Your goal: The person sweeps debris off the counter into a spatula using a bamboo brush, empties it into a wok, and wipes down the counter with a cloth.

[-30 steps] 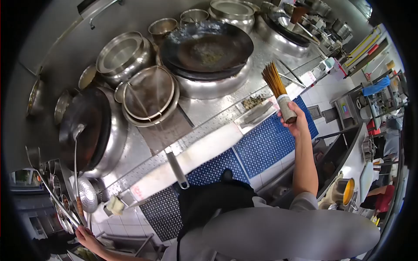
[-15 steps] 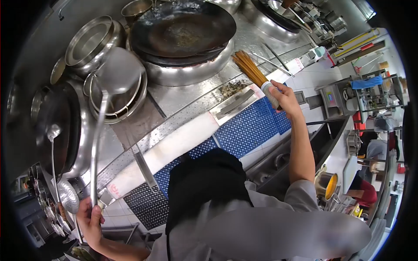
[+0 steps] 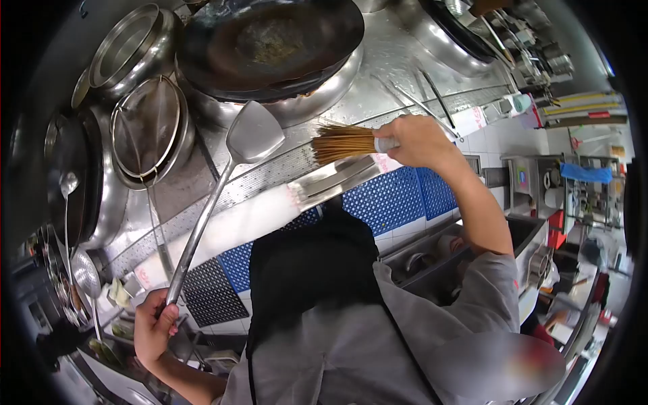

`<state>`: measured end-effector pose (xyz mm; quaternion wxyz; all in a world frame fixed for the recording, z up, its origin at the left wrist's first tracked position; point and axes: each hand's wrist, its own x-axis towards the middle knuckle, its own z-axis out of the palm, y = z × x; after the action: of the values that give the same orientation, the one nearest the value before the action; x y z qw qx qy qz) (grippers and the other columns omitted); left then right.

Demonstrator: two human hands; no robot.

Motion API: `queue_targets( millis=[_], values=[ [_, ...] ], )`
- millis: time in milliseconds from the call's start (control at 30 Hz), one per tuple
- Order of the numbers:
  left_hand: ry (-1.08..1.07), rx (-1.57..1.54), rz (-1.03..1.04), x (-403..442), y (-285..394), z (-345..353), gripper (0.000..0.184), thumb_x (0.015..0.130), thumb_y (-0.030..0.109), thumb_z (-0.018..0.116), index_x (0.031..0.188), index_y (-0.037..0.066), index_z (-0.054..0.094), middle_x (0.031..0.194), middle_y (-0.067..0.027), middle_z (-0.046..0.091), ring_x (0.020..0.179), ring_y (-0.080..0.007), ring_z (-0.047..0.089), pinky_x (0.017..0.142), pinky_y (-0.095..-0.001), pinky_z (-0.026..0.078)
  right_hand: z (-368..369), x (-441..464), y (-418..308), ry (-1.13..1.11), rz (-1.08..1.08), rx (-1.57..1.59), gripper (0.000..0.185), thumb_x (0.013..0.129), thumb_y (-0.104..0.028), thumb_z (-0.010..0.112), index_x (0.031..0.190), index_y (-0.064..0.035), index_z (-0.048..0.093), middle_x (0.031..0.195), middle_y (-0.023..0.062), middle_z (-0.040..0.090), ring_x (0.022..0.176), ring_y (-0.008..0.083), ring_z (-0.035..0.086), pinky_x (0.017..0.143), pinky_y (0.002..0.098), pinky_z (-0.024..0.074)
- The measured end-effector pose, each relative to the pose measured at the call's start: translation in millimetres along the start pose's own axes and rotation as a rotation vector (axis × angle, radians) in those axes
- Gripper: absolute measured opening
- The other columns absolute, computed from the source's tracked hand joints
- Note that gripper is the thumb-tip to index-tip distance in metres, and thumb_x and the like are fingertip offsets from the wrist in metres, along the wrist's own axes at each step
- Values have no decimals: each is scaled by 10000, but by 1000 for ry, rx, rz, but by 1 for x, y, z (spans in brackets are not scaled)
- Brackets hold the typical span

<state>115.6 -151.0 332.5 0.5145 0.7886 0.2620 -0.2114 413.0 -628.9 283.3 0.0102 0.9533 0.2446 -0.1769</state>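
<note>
your left hand (image 3: pixel 152 324) is closed around the end of the long handle of a metal spatula (image 3: pixel 255 131), thumb along the near side. the handle slants away from you and to the right, and the broad blade is up at the far end, in front of the near rim of the big wok (image 3: pixel 270 47). your right hand (image 3: pixel 422 140) is gripping the bound end of a bamboo brush (image 3: pixel 344 143), its bristles fanned out to the left. they point toward the blade, near it but apart, above the near edge of the steel counter (image 3: pixel 385 61).

the big wok sits on a rounded steel stand, with a rough, brownish patch on its inner surface. to its left, a round strainer (image 3: pixel 145 125) rests on a bowl, its handle reaching toward you. farther left, a ladle (image 3: pixel 69 182) lies in a dark wok (image 3: pixel 88 162), and a perforated scoop (image 3: pixel 86 273) is nearer you. a white strip (image 3: pixel 250 219) runs along the counter's near side, with a blue mat (image 3: pixel 385 202) on the floor below, to the right. the far right is small and warped, but that looks like a blue cloth (image 3: pixel 586 173) hanging on a rack.
</note>
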Motion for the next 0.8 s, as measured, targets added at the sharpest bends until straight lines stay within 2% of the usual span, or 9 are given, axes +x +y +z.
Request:
queue_targets(
  millis=[67, 133, 200, 333, 467, 567, 667, 767, 800],
  values=[
    [5, -19, -46, 4, 5, 29, 301, 952, 175, 667, 1145, -47, 603, 714, 4, 549, 540, -41, 469, 468, -207, 381, 2, 5, 35, 84, -69, -26, 307, 760, -173, 714, 1064, -166, 762, 929, 143, 730, 910, 327, 695, 837, 423, 541],
    [-1, -76, -101, 6, 11, 55, 315, 948, 181, 675, 1149, -49, 599, 710, 3, 548, 527, -43, 475, 461, -206, 381, -11, 11, 49, 26, -99, 60, 358, 740, -194, 751, 1096, -155, 757, 902, 174, 720, 876, 344, 688, 809, 432, 533],
    [7, -126, -171, 6, 17, 76, 327, 930, 178, 700, 1156, -36, 601, 707, 8, 555, 507, -45, 486, 451, -207, 386, -23, 12, 50, -14, -158, 110, 393, 735, -219, 773, 1122, -152, 750, 908, 198, 715, 865, 353, 683, 817, 436, 526],
    [-51, -104, -215, 8, 15, 97, 289, 900, 121, 718, 1136, -7, 612, 686, 29, 555, 510, -34, 490, 453, -200, 395, 5, 25, 51, -13, -309, 63, 396, 741, -189, 741, 1136, -160, 741, 922, 192, 720, 876, 351, 686, 814, 445, 531],
    [-69, -90, -252, 17, 11, 101, 209, 898, 81, 701, 1064, -11, 614, 662, 22, 557, 495, -41, 496, 444, -203, 399, -9, 19, 68, 34, -288, -42, 389, 731, -172, 744, 1121, -176, 748, 882, 191, 714, 875, 334, 691, 802, 441, 533],
    [-79, -79, -268, 27, 7, 101, 185, 904, 73, 691, 1050, -12, 618, 658, 17, 560, 489, -49, 500, 441, -202, 396, -21, 14, 57, 9, -244, 27, 386, 727, -169, 748, 1113, -164, 750, 878, 188, 715, 870, 330, 692, 806, 444, 530],
    [-69, -77, -261, 32, 3, 100, 172, 906, 77, 675, 1037, -21, 623, 651, 6, 569, 523, -58, 518, 473, -218, 416, 2, 18, 46, 62, -384, 50, 399, 723, -174, 751, 1121, -157, 747, 877, 185, 717, 868, 331, 692, 817, 438, 529],
    [2, 102, -203, 35, 3, 97, 169, 877, 61, 661, 1018, -31, 640, 641, -28, 575, 551, -84, 528, 517, -261, 431, 5, 25, 53, -21, -231, -5, 348, 762, -181, 697, 1105, -197, 754, 966, 161, 722, 965, 310, 683, 865, 423, 530],
    [39, 184, -178, 34, 3, 98, 171, 865, 54, 655, 1012, -34, 646, 637, -43, 575, 561, -96, 531, 534, -278, 436, -4, 22, 52, -25, -186, -56, 325, 779, -189, 690, 1097, -212, 753, 949, 160, 719, 950, 312, 687, 847, 424, 537]
  ],
)
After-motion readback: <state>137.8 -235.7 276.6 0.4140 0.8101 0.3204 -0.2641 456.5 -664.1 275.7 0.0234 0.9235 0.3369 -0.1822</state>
